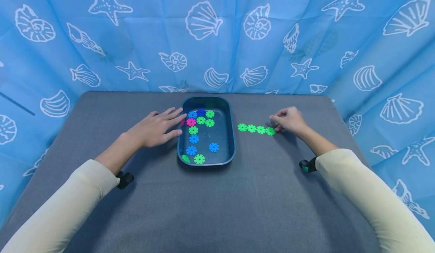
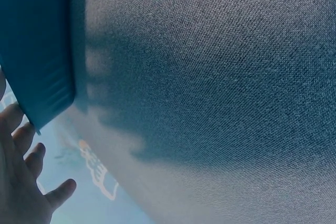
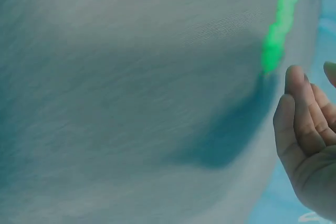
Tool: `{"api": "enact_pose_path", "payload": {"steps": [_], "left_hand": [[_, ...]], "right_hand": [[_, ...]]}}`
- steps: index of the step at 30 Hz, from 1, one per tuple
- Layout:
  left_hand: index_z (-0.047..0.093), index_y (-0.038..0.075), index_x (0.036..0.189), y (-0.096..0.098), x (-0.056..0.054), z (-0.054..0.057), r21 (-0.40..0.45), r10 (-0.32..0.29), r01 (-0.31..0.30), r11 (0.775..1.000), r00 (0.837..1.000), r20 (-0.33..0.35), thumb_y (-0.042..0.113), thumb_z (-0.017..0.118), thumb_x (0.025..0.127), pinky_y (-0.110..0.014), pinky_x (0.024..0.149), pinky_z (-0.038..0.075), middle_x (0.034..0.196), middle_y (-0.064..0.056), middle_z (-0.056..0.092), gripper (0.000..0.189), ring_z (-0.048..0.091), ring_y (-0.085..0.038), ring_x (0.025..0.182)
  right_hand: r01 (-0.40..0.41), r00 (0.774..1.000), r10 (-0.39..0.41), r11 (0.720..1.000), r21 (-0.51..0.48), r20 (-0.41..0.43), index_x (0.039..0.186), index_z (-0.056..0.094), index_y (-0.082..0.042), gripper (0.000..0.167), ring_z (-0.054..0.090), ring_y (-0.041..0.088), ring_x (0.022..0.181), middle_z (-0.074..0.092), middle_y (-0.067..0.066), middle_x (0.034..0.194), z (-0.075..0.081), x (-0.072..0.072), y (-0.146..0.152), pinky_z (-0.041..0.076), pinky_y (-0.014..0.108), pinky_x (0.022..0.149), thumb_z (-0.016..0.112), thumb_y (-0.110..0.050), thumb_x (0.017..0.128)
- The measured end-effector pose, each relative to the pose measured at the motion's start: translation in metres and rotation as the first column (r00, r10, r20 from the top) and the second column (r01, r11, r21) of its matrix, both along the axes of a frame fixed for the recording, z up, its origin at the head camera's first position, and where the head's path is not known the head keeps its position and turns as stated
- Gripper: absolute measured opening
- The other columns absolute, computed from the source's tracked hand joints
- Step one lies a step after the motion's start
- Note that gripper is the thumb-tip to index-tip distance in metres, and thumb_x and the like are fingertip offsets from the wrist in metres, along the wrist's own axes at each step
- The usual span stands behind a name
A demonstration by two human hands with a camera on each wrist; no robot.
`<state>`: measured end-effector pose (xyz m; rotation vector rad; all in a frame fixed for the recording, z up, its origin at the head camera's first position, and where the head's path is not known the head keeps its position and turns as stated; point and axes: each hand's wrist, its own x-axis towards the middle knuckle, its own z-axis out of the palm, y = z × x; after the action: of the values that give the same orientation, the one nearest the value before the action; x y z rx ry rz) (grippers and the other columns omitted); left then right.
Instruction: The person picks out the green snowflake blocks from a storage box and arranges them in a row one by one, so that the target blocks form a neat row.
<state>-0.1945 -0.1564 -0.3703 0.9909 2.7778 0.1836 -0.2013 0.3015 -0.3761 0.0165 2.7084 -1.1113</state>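
Note:
My left hand [image 1: 157, 129] rests its spread fingers over the left rim of a dark blue tray [image 1: 232, 132]. In the left wrist view the fingers [image 2: 32, 160] lie along the tray's outer edge. My right hand [image 1: 290, 120] hovers at the right end of a row of green notched discs [image 1: 251, 128] on the table. Its fingers [image 3: 286, 116] curve loosely beside the green row [image 3: 283, 19] in the right wrist view, with a narrow gap between. Nothing shows in its grasp, though the thumb side is partly out of view.
Loose notched discs lie in the tray: green [image 1: 199, 159], light blue [image 1: 214, 147], dark blue [image 1: 201, 112] and pink [image 1: 191, 122]. Most are along its left side. A grey cloth [image 1: 204, 207] covers the table, and a blue shell-patterned curtain [image 1: 224, 49] hangs behind it.

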Motion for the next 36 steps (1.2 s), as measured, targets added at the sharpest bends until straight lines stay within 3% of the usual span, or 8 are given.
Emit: {"api": "enact_pose_path", "payload": {"steps": [4,9,18,22,26,32,36], "left_hand": [[0.026,0.016,0.159,0.000,-0.001,0.000,-0.002,-0.005,0.005,1.000,1.000,-0.001,0.049,0.046,0.103,-0.068,0.112,0.020,0.165,-0.010,0.018,0.068,0.013,-0.036,0.151],[0.026,0.016,0.159,-0.001,-0.001,-0.001,-0.010,-0.003,0.003,1.000,1.000,-0.003,0.049,0.046,0.103,-0.068,0.112,0.020,0.165,-0.010,0.018,0.068,0.013,-0.036,0.151],[0.026,0.016,0.159,-0.001,-0.001,-0.002,-0.009,-0.005,0.005,1.000,1.000,-0.008,0.049,0.046,0.103,-0.068,0.112,0.020,0.165,-0.010,0.018,0.068,0.014,-0.035,0.151],[0.026,0.017,0.159,-0.001,-0.001,-0.003,-0.009,-0.008,0.008,1.000,1.000,-0.013,0.049,0.046,0.103,-0.068,0.112,0.021,0.165,-0.010,0.018,0.068,0.014,-0.036,0.151],[0.026,0.017,0.159,-0.001,-0.001,-0.003,-0.007,-0.012,0.012,1.000,1.000,-0.013,0.050,0.045,0.103,-0.067,0.113,0.021,0.165,-0.009,0.018,0.068,0.015,-0.035,0.151],[0.026,0.018,0.159,-0.002,-0.002,-0.002,-0.003,-0.006,0.006,1.000,1.000,-0.001,0.050,0.046,0.103,-0.067,0.113,0.020,0.165,-0.009,0.018,0.068,0.013,-0.035,0.151],[0.026,0.018,0.159,-0.003,-0.002,-0.003,-0.001,-0.011,0.011,1.000,1.000,-0.004,0.050,0.045,0.103,-0.067,0.113,0.020,0.165,-0.009,0.018,0.067,0.013,-0.034,0.152]], "right_hand": [[-0.035,0.999,0.035,0.996,-0.087,-0.006,0.107,0.065,0.013,0.037,0.072,0.022,0.072,0.071,0.021,0.088,0.014,-0.007,-0.019,0.060,0.038,0.071,0.061,-0.023,0.100],[-0.156,0.987,0.162,0.971,-0.181,0.017,0.113,0.065,0.011,0.033,0.073,0.025,0.078,0.072,0.022,0.095,0.031,-0.014,-0.052,0.060,0.040,0.076,0.060,-0.019,0.101],[-0.290,0.955,0.296,0.936,-0.201,0.000,0.111,0.067,0.008,0.025,0.070,0.029,0.077,0.070,0.024,0.095,0.046,-0.017,-0.113,0.060,0.039,0.075,0.058,-0.013,0.101],[-0.354,0.930,0.366,0.914,-0.198,0.029,0.112,0.068,0.005,0.024,0.071,0.026,0.078,0.069,0.025,0.097,0.047,-0.015,-0.137,0.060,0.038,0.074,0.059,-0.014,0.101],[-0.443,0.875,0.469,0.875,-0.195,0.116,0.119,0.066,0.006,0.029,0.072,0.025,0.085,0.069,0.025,0.106,0.044,-0.011,-0.157,0.059,0.036,0.080,0.058,-0.015,0.102],[-0.524,0.751,0.586,0.809,-0.266,0.304,0.132,0.057,0.008,0.038,0.071,0.025,0.102,0.066,0.024,0.121,0.040,-0.004,-0.183,0.055,0.036,0.091,0.056,-0.016,0.103],[-0.561,0.677,0.642,0.766,-0.312,0.360,0.136,0.053,0.008,0.040,0.069,0.023,0.107,0.067,0.021,0.121,0.035,-0.002,-0.199,0.053,0.036,0.095,0.057,-0.012,0.102]]}}
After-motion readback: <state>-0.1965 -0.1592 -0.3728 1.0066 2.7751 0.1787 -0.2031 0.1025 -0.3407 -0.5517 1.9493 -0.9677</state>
